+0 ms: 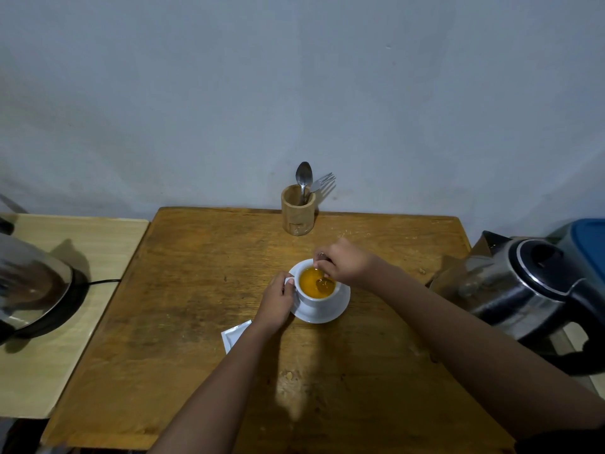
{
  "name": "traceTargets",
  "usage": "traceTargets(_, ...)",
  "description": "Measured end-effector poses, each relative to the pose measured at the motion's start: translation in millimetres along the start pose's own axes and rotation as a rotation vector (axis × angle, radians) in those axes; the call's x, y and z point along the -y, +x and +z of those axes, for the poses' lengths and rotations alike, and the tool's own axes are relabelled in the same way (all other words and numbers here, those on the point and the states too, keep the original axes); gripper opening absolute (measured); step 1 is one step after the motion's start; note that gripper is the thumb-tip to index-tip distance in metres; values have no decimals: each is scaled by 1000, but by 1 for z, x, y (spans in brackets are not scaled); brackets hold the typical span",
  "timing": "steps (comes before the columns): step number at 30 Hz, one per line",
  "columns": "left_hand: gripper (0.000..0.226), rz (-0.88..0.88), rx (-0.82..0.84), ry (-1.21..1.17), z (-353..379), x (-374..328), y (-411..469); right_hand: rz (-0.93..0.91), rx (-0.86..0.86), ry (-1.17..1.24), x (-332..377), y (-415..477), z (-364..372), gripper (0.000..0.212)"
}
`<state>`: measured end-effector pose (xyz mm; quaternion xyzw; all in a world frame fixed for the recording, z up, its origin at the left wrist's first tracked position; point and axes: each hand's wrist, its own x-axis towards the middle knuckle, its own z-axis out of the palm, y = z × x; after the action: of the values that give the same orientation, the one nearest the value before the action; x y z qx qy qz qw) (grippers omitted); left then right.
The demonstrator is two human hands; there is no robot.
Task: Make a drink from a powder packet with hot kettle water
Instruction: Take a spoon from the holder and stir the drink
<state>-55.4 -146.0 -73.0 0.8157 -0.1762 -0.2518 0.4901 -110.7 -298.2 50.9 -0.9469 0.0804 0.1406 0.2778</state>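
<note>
A white cup (312, 299) full of orange drink (311, 283) stands on a white saucer (334, 311) in the middle of the wooden table (196, 290). My left hand (276, 301) grips the cup's handle on its left side. My right hand (343, 262) hovers over the cup's far rim, pinching a metal spoon (324, 282) whose bowl sits in the drink. A white powder packet (234, 334) lies flat on the table, partly under my left forearm. The steel kettle (510, 290) rests at the table's right edge.
A wooden holder (298, 214) with a spoon and a fork stands at the table's far edge by the wall. On a lighter side table (98, 244) to the left sits another steel appliance (29, 286) with a black cord. A blue-lidded container (586, 237) is far right.
</note>
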Motion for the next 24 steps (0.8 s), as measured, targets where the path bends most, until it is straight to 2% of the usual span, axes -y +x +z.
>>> traceTargets(7, 26, -5, 4, -3, 0, 1, 1, -76, -129, -16, 0, 2, 10, 26)
traceTargets(17, 26, 0, 16, -4, -1, 0, 0, -120, -61, -20, 2, -7, 9, 27)
traceTargets(24, 24, 3, 12, 3, -1, -1, 0, -118, -177, -7, -6, -4, 13, 28)
